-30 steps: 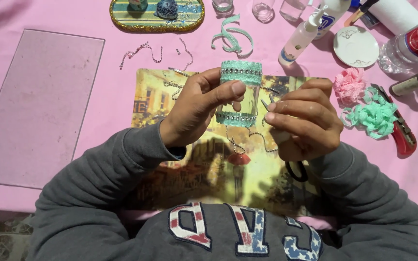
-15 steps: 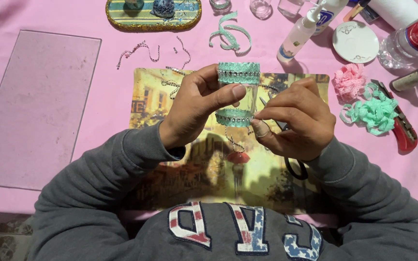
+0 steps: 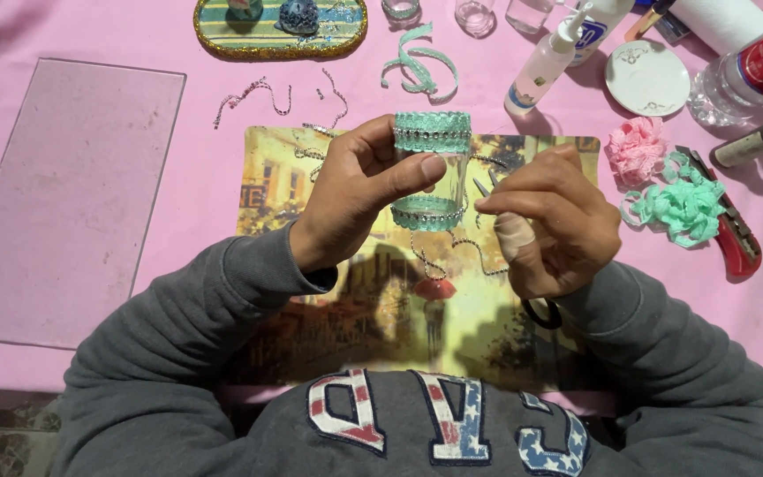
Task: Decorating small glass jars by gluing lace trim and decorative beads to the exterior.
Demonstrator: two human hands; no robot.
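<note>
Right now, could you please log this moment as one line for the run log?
left hand: holds trimmed glass jar | right hand: pinches rhinestone chain at jar's lower band | below: picture mat

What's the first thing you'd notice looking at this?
A clear glass with teal lace bands at top and bottom, held up in the left hand over a yellow picture mat. The right hand works beside it with scissors. Pink and teal lace bundles lie to the right on the pink tablecloth.

Lace-trimmed glass jar (image 3: 432, 172) between left hand (image 3: 359, 194) and right hand (image 3: 551, 221).
</note>
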